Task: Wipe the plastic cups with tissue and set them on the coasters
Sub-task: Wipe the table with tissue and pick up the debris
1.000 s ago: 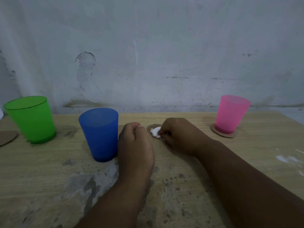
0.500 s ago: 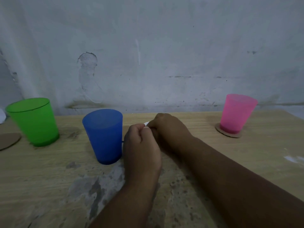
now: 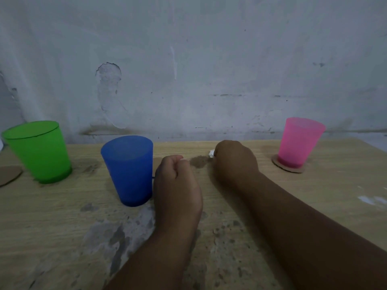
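Three plastic cups stand upright on the wooden table point(image 3: 314, 195). The green cup point(image 3: 39, 151) is at the far left, the blue cup point(image 3: 128, 170) left of centre. The pink cup point(image 3: 298, 142) rests on a round cardboard coaster point(image 3: 290, 168) at the right. My right hand point(image 3: 234, 162) is closed on a small white tissue point(image 3: 212, 153), only a bit of which peeks out at its left side. My left hand point(image 3: 178, 185) is a closed fist just right of the blue cup, with nothing visible in it. A brown round patch point(image 3: 199, 162), maybe a coaster, lies between the hands.
Another cardboard coaster point(image 3: 8, 176) lies at the left edge, cut off by the frame, beside the green cup. A grey stained wall point(image 3: 188, 70) rises straight behind the table. The near tabletop is worn and patchy. White smears point(image 3: 374, 199) mark the right side.
My hands, together half a second ago, have parted. My right hand has moved right and back with the tissue, uncovering the brown patch. My left fist stays by the blue cup.
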